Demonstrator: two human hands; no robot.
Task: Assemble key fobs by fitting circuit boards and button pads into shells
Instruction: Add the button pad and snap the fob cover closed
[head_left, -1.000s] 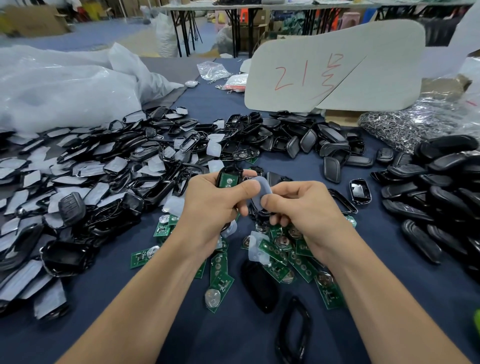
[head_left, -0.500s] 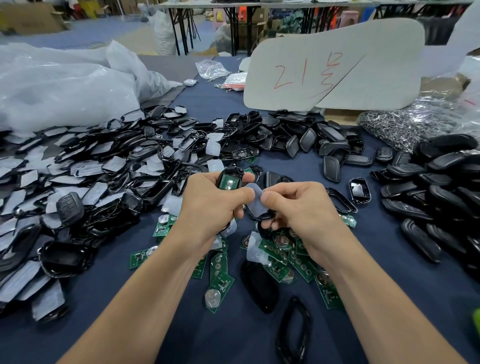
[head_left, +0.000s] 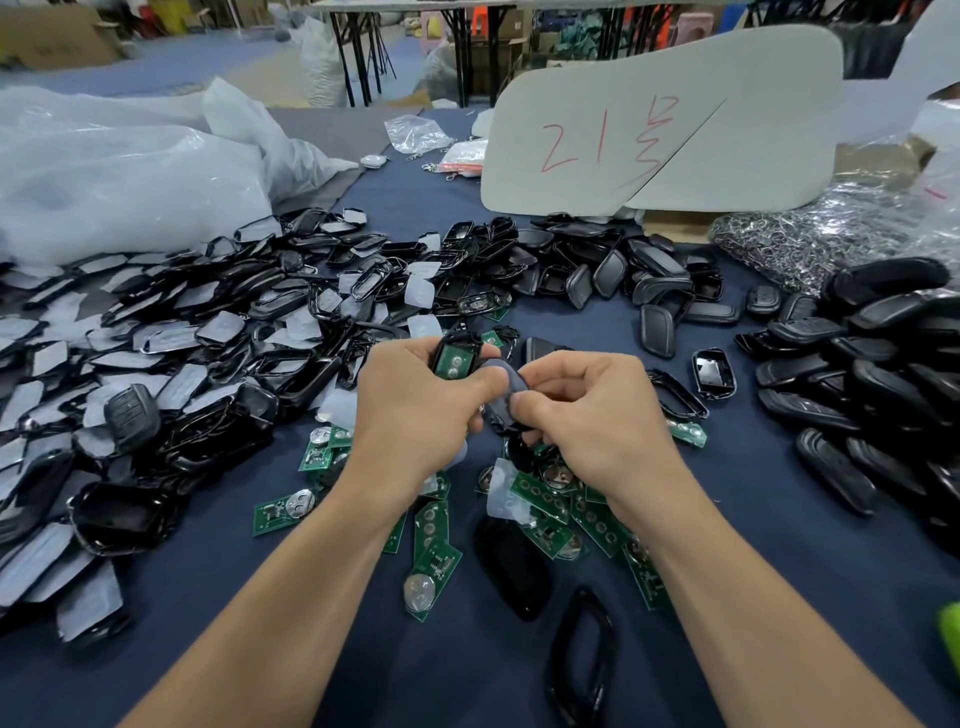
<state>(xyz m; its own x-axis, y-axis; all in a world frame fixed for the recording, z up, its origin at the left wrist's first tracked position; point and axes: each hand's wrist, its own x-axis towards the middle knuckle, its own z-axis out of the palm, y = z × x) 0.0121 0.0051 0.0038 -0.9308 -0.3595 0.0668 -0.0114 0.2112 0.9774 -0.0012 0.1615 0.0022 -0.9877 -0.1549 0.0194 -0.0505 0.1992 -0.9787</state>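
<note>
My left hand (head_left: 415, 410) grips a black shell (head_left: 457, 345) with a green circuit board (head_left: 451, 362) seated in it, the board's round contacts facing me. My right hand (head_left: 592, 415) pinches a thin grey film (head_left: 506, 379) between thumb and forefinger, and my left thumb touches the same film. A dark fob part (head_left: 501, 421) sits between both hands, mostly hidden by my fingers. Loose green circuit boards (head_left: 545, 506) lie on the blue cloth below my hands.
Film-covered black shells (head_left: 171, 332) are heaped at left, more shells (head_left: 613, 265) at centre back, finished black fobs (head_left: 883, 364) at right. A black shell (head_left: 511, 566) and a black frame (head_left: 582, 654) lie near me. A white card (head_left: 665, 119) and key rings (head_left: 810, 239) stand behind.
Both hands stay in the same spot. The grey film between my thumbs has shifted a little and stands slightly more upright than a second ago.
</note>
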